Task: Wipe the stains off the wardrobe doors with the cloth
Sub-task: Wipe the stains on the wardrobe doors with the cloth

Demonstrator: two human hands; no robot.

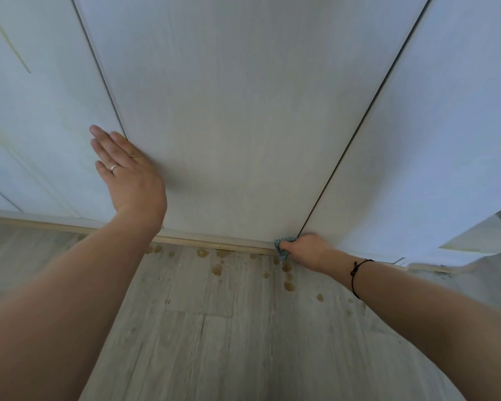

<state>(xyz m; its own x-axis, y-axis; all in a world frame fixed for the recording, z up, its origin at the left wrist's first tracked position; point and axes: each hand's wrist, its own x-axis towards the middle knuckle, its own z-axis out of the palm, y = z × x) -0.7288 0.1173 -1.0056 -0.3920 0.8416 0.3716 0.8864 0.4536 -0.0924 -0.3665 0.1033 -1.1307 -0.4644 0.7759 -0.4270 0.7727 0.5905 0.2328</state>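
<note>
Right hand (304, 250) curled round the cloth (281, 250), pinching the blue-green wad against the foot of the doors, where the gap (359, 125) between the middle door (237, 125) and the right one met the wooden strip (214, 241). Left hand (128, 175) lay spread and flat across the seam at the middle door's left edge, fingers straight, with 1 ring (114, 167). Done well, this wipe would call for firm pressure along the bottom edge and into the gap, in short strokes with a clean face of the cloth outward, while the flat hand steadied the door against swinging. No stain showed plainly on the pale, matt, wood-grained faces, so the job seemed far along. Below the strip ran a pale plank floor (229, 342) with brownish drops (217, 269) scattered on it, the nearest just beside the cloth. Touching them could soil the cloth and smear the door.
</note>
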